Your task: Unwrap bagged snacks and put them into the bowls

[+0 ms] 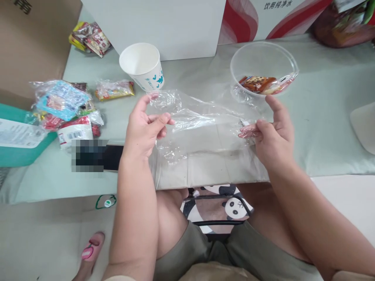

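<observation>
A thin clear plastic bag (202, 121) stretches between my two hands, above the near part of the table. My left hand (146, 125) pinches its left side between thumb and fingers. On the right side, my right hand (271, 132) grips the bag, its thumb pressed on the fingers and the index finger raised. Just beyond my right hand stands a round clear plastic bowl (234, 64) with a few wrapped snack packets (256, 84) inside. A white paper cup (143, 64) with blue leaf prints is close behind my left hand.
Left of my hands lie a pile of snack packets (63, 103), a single wrapped snack (115, 89) and a dark phone (113, 157), partly blurred. More packets (90, 38) lie farther back. A white box (164, 27) and a red-and-white carton (249, 23) stand along the back.
</observation>
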Tool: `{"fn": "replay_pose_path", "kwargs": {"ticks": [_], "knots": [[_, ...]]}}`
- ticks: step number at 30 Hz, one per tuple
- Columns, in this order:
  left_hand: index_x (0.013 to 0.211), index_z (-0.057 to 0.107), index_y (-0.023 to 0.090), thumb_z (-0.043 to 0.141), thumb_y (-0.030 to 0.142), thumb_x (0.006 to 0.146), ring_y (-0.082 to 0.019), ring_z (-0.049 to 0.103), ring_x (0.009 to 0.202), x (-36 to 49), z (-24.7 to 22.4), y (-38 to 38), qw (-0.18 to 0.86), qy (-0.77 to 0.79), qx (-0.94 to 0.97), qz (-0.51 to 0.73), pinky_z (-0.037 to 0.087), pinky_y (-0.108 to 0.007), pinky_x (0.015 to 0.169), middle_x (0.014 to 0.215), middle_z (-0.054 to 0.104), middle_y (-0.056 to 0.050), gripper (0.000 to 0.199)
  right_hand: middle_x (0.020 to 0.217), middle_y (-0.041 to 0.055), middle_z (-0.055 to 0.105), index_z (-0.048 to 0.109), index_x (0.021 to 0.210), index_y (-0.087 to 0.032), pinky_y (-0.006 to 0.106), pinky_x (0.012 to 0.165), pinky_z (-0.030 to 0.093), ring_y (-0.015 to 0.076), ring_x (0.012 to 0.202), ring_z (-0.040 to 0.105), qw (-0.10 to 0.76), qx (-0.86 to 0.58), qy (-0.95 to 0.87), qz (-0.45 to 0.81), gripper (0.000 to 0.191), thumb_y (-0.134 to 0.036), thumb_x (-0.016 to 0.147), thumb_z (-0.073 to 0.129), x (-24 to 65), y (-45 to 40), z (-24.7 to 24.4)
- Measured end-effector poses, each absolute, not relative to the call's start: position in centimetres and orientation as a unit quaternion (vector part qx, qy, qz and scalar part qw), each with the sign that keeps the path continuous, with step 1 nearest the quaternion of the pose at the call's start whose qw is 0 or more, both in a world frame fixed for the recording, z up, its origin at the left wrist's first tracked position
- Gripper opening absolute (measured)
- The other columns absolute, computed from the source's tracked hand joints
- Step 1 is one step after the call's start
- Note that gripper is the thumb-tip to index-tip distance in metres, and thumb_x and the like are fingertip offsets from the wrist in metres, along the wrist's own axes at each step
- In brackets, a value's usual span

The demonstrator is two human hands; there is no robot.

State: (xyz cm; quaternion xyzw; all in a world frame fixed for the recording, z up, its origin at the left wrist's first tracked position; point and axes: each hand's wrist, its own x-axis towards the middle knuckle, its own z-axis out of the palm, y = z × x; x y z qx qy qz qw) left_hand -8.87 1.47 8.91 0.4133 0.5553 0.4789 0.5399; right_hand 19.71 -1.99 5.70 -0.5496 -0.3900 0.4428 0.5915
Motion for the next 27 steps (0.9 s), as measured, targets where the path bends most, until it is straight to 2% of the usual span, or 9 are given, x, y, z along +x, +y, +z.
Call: {"fn": "replay_pose_path", "kwargs": {"ticks": [2, 4, 8, 11, 14, 17, 19, 22, 27], "knots": [[0.131, 0.049, 0.035, 0.082, 0.022, 0.082, -0.005, 0.054, 0.051, -8.9, 9.2, 1.2, 0.506, 0.538, 0.413, 0.533, 0.024, -0.022, 0.047, 0.061, 0.064, 0.012, 0.06, 0.072, -0.0041, 0.072, 0.058, 0.136, -0.031, 0.034, 0.064, 0.061, 0.0174, 0.059, 0.07, 0.583, -0.54, -0.404, 0.453, 0.051, -0.025, 0.085, 0.063, 19.9, -2.1, 5.6], [0.129, 0.047, 0.037, 0.085, 0.022, 0.082, -0.007, 0.059, 0.06, -8.9, 9.5, 1.0, 0.471, 0.525, 0.414, 0.575, 0.021, -0.023, 0.047, 0.061, 0.06, 0.013, 0.062, 0.065, -0.0042, 0.069, 0.057, 0.139, -0.032, 0.035, 0.064, 0.061, 0.0199, 0.063, 0.072, 0.556, -0.531, -0.432, 0.471, 0.051, -0.029, 0.088, 0.062, 20.1, -2.2, 5.3], [0.122, 0.047, 0.035, 0.088, 0.028, 0.08, -0.011, 0.065, 0.066, -8.8, 9.9, 0.7, 0.477, 0.512, 0.431, 0.57, 0.017, -0.025, 0.046, 0.061, 0.062, 0.01, 0.059, 0.087, -0.0007, 0.076, 0.05, 0.146, -0.038, 0.031, 0.058, 0.058, 0.0226, 0.083, 0.078, 0.494, -0.518, -0.501, 0.486, 0.061, -0.041, 0.089, 0.068, 20.4, -2.3, 4.8], [0.116, 0.052, 0.034, 0.086, 0.026, 0.08, -0.013, 0.068, 0.067, -9.1, 10.0, 0.5, 0.507, 0.49, 0.452, 0.547, 0.017, -0.026, 0.045, 0.064, 0.068, 0.008, 0.049, 0.113, 0.0039, 0.078, 0.058, 0.14, -0.036, 0.029, 0.052, 0.055, 0.0172, 0.067, 0.074, 0.472, -0.516, -0.507, 0.504, 0.051, -0.044, 0.09, 0.067, 20.6, -2.1, 4.7], [0.106, 0.058, 0.03, 0.085, 0.027, 0.081, -0.005, 0.052, 0.046, -9.3, 10.2, 0.1, 0.529, 0.472, 0.466, 0.529, 0.017, -0.027, 0.043, 0.072, 0.075, 0.008, 0.037, 0.129, 0.0052, 0.074, 0.061, 0.137, -0.036, 0.026, 0.044, 0.049, 0.0132, 0.057, 0.07, 0.471, -0.515, -0.484, 0.528, 0.053, -0.043, 0.086, 0.07, 20.6, -1.8, 4.9], [0.1, 0.061, 0.027, 0.086, 0.027, 0.08, -0.002, 0.04, 0.039, -9.4, 10.6, -0.3, 0.537, 0.476, 0.463, 0.521, 0.013, -0.028, 0.041, 0.072, 0.075, 0.007, 0.032, 0.116, 0.0053, 0.078, 0.067, 0.129, -0.031, 0.024, 0.042, 0.048, 0.0143, 0.057, 0.071, 0.457, -0.505, -0.459, 0.571, 0.048, -0.046, 0.083, 0.072, 20.4, -1.7, 5.4], [0.102, 0.061, 0.028, 0.085, 0.028, 0.081, -0.003, 0.04, 0.039, -9.5, 10.7, -0.4, 0.537, 0.49, 0.464, 0.506, 0.013, -0.029, 0.043, 0.07, 0.075, 0.007, 0.031, 0.104, 0.0052, 0.08, 0.074, 0.112, -0.026, 0.026, 0.048, 0.055, 0.0151, 0.059, 0.072, 0.469, -0.506, -0.443, 0.573, 0.036, -0.046, 0.082, 0.074, 20.2, -1.7, 5.8], [0.103, 0.062, 0.028, 0.082, 0.031, 0.084, -0.004, 0.042, 0.042, -9.7, 10.2, 0.1, 0.507, 0.507, 0.466, 0.518, 0.015, -0.029, 0.045, 0.07, 0.075, 0.008, 0.028, 0.088, 0.0034, 0.079, 0.076, 0.09, -0.023, 0.029, 0.055, 0.06, 0.0144, 0.058, 0.071, 0.526, -0.528, -0.413, 0.524, 0.022, -0.042, 0.079, 0.077, 20.0, -1.6, 6.1], [0.094, 0.066, 0.024, 0.083, 0.03, 0.084, -0.005, 0.049, 0.052, -10.0, 8.8, 1.1, 0.443, 0.53, 0.444, 0.571, 0.018, -0.027, 0.048, 0.074, 0.076, 0.006, 0.021, 0.076, 0.0009, 0.075, 0.075, 0.081, -0.023, 0.025, 0.049, 0.054, 0.011, 0.05, 0.064, 0.579, -0.582, -0.367, 0.439, 0.006, -0.029, 0.081, 0.075, 20.2, -1.5, 6.0]]}}
